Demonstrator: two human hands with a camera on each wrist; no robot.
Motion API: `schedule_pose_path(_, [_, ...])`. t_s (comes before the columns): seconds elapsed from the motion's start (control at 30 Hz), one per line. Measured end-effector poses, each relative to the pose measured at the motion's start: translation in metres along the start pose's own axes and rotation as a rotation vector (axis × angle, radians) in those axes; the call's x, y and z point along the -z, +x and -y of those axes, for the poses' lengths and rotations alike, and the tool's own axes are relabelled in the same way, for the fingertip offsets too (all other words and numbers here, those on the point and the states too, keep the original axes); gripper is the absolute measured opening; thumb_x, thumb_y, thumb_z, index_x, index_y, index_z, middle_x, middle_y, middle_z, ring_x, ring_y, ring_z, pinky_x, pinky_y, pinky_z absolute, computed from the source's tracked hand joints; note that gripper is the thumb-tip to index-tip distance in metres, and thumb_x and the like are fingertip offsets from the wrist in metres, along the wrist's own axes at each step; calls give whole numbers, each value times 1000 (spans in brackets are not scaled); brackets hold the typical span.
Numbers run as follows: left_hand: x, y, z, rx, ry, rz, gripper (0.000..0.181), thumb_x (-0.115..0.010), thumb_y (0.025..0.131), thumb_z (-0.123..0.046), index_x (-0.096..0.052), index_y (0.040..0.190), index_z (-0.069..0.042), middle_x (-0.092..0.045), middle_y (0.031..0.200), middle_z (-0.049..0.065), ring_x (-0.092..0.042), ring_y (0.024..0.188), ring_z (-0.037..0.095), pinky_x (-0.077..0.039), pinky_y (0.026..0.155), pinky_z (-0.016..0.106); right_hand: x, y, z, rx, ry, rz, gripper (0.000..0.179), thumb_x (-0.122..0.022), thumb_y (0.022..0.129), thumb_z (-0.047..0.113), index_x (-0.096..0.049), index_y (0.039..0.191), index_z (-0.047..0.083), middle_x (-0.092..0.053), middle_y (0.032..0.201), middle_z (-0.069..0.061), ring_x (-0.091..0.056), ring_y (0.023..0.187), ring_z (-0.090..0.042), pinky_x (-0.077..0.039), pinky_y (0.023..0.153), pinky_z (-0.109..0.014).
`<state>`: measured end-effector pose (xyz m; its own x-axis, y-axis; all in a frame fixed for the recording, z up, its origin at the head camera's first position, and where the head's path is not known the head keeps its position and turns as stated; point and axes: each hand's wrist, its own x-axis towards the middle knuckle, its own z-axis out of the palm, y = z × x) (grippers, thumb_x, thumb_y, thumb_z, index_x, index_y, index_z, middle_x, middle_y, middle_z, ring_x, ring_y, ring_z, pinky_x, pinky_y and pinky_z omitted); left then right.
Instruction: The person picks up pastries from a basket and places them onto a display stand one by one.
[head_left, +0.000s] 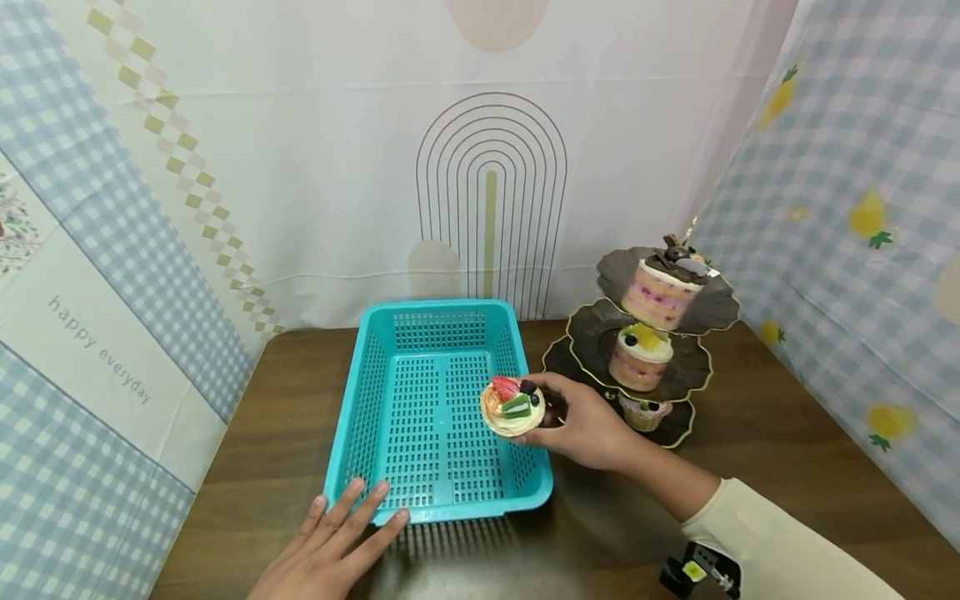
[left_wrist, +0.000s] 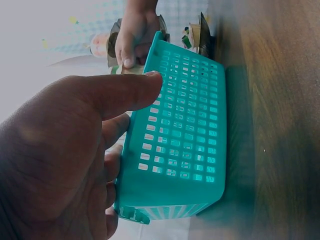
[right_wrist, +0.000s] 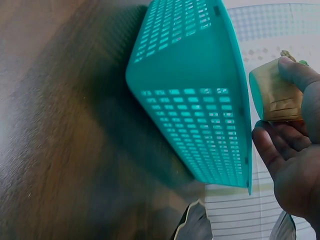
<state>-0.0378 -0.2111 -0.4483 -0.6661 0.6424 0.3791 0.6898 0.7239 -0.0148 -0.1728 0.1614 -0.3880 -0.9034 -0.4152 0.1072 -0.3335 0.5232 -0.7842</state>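
My right hand (head_left: 588,421) grips a cupcake (head_left: 512,407) topped with strawberry, kiwi and dark berries, over the right rim of a turquoise plastic basket (head_left: 442,421). In the right wrist view the cupcake's pale tan side (right_wrist: 280,92) shows between thumb and fingers, higher than the rim. My left hand (head_left: 330,542) rests at the basket's near left corner, fingers spread and straight across the rim. The left wrist view has the left thumb (left_wrist: 125,92) along the outside of the basket wall. The basket's floor shows bare through its open top.
A three-tier dark scalloped stand (head_left: 585,350) with gold edges stands right of the basket. It bears a chocolate-topped cake (head_left: 660,296) on top, a yellow-fruit cake (head_left: 640,362) in the middle and a small cupcake (head_left: 643,412) below. Patterned cloths hang behind the wooden table (head_left: 247,450).
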Motion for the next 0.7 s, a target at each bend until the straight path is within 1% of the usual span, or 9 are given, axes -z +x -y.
schedule_pose_path(0.13, [1, 0, 0, -1, -2, -3, 92, -46, 89, -82, -38, 161, -25, -32, 166, 9, -7, 157, 22, 10, 123, 30, 5, -6, -8, 0, 23, -25, 73, -92, 79, 25, -57, 140, 7, -67, 118, -5, -67, 94, -18, -60, 79, -40])
schedule_pose_path(0.2, [1, 0, 0, -3, -5, -2, 92, -45, 89, -82, -38, 161, -25, -32, 165, 9, -8, 157, 23, 9, 123, 31, 8, -10, -12, 0, 10, -43, 72, -91, 79, 26, -57, 140, 7, -67, 120, -6, -68, 97, -16, -60, 82, -41])
schedule_pose_path(0.33, [2, 0, 0, -6, -10, 5, 93, -47, 89, -82, -37, 161, -24, -28, 167, 8, -9, 157, 24, 9, 123, 31, 14, -16, -19, -6, 1, -66, 72, -91, 80, 26, -58, 141, 9, -67, 124, -6, -68, 99, -16, -60, 83, -44])
schedule_pose_path(0.43, [3, 0, 0, -6, -8, 7, 94, -47, 88, -82, -37, 161, -24, -26, 168, 7, -9, 157, 24, 9, 123, 31, 16, -22, -24, -10, 15, -87, 73, -91, 79, 25, -58, 142, 9, -66, 126, -7, -68, 97, -16, -60, 82, -46])
schedule_pose_path(0.53, [3, 0, 0, -5, -4, 8, 94, -47, 88, -82, -37, 161, -24, -25, 169, 7, -10, 157, 24, 9, 123, 31, 17, -28, -28, -12, 28, -115, 73, -91, 79, 23, -58, 142, 10, -66, 128, -7, -69, 98, -16, -60, 82, -42])
schedule_pose_path(0.63, [2, 0, 0, -6, -1, 7, 94, -47, 88, -82, -37, 161, -24, -27, 168, 8, -10, 157, 24, 9, 123, 32, 18, -33, -32, -14, 37, -134, 72, -91, 80, 22, -58, 143, 11, -66, 129, -7, -69, 100, -16, -60, 81, -36])
schedule_pose_path(0.7, [2, 0, 0, -7, -2, 4, 93, -46, 89, -82, -37, 161, -24, -28, 167, 8, -10, 157, 24, 9, 123, 32, 18, -36, -34, -13, 53, -143, 72, -91, 79, 21, -58, 143, 10, -66, 129, -8, -70, 100, -17, -60, 82, -35])
